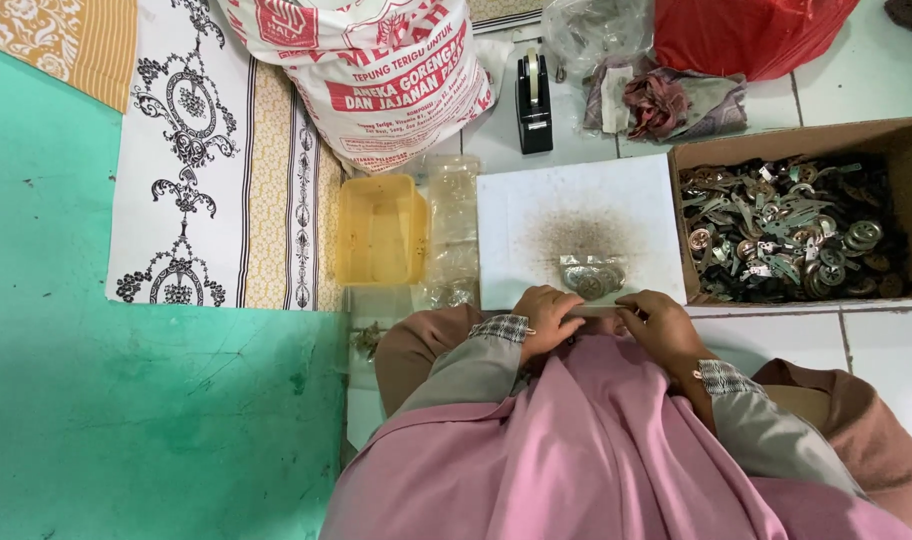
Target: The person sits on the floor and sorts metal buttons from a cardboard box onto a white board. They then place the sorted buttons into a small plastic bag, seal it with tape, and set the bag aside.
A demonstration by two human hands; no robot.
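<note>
**Metal bits in a clear bag, both hands on the near edge of the board**

White board (576, 215) lies flat on the tiled floor (876, 70), with a dusty brown smudge across its middle. Its right edge butts up against a cardboard box (911, 140) full of small metal parts (786, 230), and on the left there's only a thin strip of room before some clear plastic bags (453, 215) and a yellow plastic tub (381, 230). Behind the board, a black tape dispenser (534, 100) and a big printed sack (376, 75) close things off, so the only bare working room is the board's own surface.

A small clear bag of round metal pieces (591, 275) sits at the near edge of the board. The person's left hand (546, 318) and right hand (661, 325) sit just below it, fingers curled in, thumbs toward the bag's lower edge. Both look to be pinching it there, but the grip itself is hidden behind the knuckles, so honestly can't tell how tight it is.
</note>
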